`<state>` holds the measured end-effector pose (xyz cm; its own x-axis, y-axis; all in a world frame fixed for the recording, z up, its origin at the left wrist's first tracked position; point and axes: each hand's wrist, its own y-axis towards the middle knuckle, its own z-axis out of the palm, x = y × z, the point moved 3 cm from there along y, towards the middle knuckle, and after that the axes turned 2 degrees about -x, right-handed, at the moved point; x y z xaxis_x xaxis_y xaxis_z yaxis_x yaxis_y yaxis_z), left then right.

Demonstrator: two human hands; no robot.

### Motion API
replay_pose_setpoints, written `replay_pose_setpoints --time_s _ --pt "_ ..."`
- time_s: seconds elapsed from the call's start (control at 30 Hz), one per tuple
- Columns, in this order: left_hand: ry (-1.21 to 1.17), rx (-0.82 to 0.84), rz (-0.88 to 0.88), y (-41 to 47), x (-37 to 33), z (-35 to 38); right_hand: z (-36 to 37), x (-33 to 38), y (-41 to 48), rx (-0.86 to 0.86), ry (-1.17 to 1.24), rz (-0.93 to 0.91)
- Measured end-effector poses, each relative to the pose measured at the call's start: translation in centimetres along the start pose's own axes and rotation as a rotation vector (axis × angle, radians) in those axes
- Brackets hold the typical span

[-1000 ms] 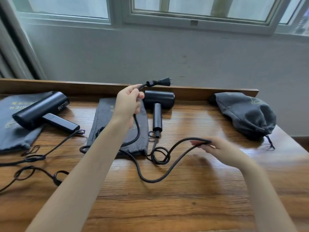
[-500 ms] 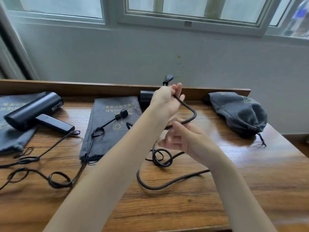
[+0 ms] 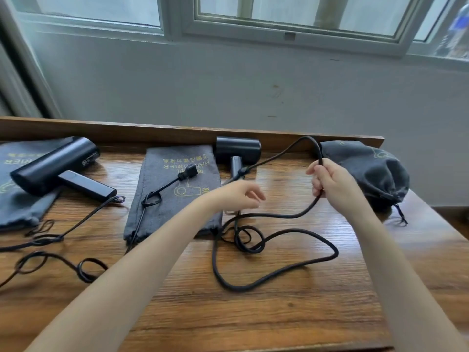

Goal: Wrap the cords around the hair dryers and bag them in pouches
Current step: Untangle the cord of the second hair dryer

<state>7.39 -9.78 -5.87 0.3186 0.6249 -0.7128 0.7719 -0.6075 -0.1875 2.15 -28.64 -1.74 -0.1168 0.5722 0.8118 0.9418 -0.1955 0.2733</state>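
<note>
The right hand (image 3: 330, 185) is curled round a thick black power cord (image 3: 307, 138), fingers wrapped over it and thumb on the near side, holding it raised above the wooden tabletop (image 3: 279, 308). Above the fist the cord arches up and runs down-left toward the handle of a black hair dryer (image 3: 238, 149). That dryer lies by the raised back edge of the tabletop. Below the fist the cord drops to the tabletop and lies there in loose loops. The left hand (image 3: 241, 196) hovers just in front of the dryer's handle. Its fingers are loosely bent and apart, and it holds nothing.

Just left of that dryer lies a flat grey fabric pouch with yellow print (image 3: 175, 199). A thin black cord with a small plug (image 3: 188, 172) runs across it. Further left, a second, longer black hair dryer (image 3: 55, 163) rests partly on another flat grey pouch (image 3: 17, 207). At the right end sits a bulging grey drawstring pouch (image 3: 368, 174), just behind the right hand.
</note>
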Motion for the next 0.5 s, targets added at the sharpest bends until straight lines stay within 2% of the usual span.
replay_pose_setpoints --time_s 0.07,0.17,0.3,0.37,0.43,0.5 --pt "0.152 0.081 0.039 -0.7 0.7 0.3 -0.3 -1.5 0.8 -0.111 -0.149 -0.023" --pt "0.182 0.128 0.056 -1.5 1.6 0.6 -0.1 -4.3 2.0 -0.155 -0.346 0.039" --pt "0.179 0.215 0.057 -2.4 2.0 0.9 0.7 -6.9 2.3 -0.033 -0.365 0.210" --pt "0.174 0.244 0.066 -2.8 2.3 1.3 1.0 -7.3 2.0 0.112 -0.519 0.283" --pt "0.175 0.181 0.115 -2.8 2.5 1.7 1.0 -6.5 1.8 0.172 -0.641 0.248" --pt "0.160 0.027 0.173 -3.0 2.5 1.6 1.9 -3.6 1.0 0.190 -0.558 0.075"
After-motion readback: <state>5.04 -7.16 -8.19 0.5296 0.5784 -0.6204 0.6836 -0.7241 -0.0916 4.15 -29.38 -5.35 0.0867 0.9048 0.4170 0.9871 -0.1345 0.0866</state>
